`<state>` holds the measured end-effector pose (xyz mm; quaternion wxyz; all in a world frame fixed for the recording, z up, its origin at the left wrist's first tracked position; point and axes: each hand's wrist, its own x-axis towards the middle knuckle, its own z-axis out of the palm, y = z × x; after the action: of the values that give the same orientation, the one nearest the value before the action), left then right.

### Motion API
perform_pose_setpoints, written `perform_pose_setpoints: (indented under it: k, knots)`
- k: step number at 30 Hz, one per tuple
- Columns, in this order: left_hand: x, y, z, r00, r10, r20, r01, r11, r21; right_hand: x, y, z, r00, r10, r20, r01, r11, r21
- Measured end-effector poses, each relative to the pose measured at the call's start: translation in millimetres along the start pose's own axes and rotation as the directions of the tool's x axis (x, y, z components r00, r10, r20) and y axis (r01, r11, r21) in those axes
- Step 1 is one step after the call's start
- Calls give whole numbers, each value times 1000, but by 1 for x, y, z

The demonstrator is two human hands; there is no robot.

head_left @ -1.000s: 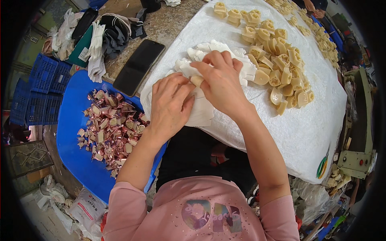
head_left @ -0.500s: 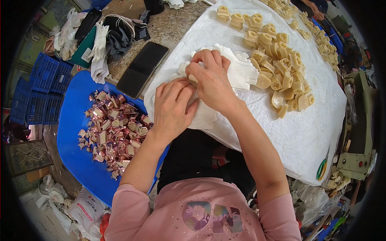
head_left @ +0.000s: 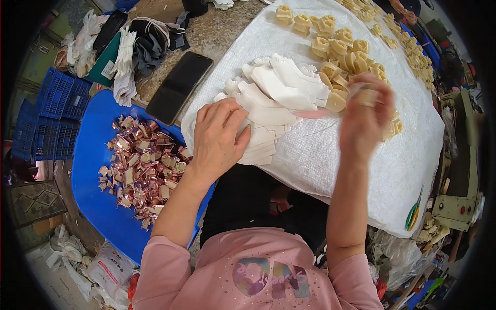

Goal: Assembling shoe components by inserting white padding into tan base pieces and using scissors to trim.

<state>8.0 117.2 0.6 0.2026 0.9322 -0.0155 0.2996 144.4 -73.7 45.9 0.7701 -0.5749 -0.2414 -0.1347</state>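
Observation:
My left hand (head_left: 219, 129) lies on the left part of a stack of thin white cut pieces (head_left: 263, 106), fingers bent and thumb apart. Its fingertips are partly hidden from view. My right hand (head_left: 364, 121) is smeared by motion, raised over the right side of the white sheet. Between its fingers shows a beige moulded piece (head_left: 367, 97), shaped like a small shoe heel. Close by lies a heap of similar beige moulded pieces (head_left: 336, 49), several of them partly covered by the right hand.
At my left a blue basin (head_left: 93, 175) holds shiny pink pieces (head_left: 137, 170). A black phone (head_left: 178, 85) rests beside the white sheet (head_left: 320, 160). Scissors with green handles (head_left: 412, 217) lie at its right edge. Blue crates (head_left: 59, 98) stand far left. Another person's hand (head_left: 408, 15) shows at far right.
My right hand has moved from beside my left hand toward the right, over the beige heap, carrying a beige piece. My left hand has stayed near the white stack, which is now more visible.

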Motion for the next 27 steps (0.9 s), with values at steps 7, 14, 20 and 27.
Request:
perform_pose_setpoints:
  k: [7,14,20,27]
  knots:
    - [23,52,-21,989,100,113,-59,943,-327,-16,-66,-29,888,-53,457,205,935,-290]
    - [-4,92,20,942,21,335,207,750,-628,-50,-64,-42,852,124,508,109,909,-403]
    - [-17,95,32,721,-137,679,693,115,-712,-55,-14,-109,979,182,-97,-164,408,-898]
    - [-16,108,42,665,-183,724,665,-296,-686,-73,-15,-128,929,274,250,116,425,-898]
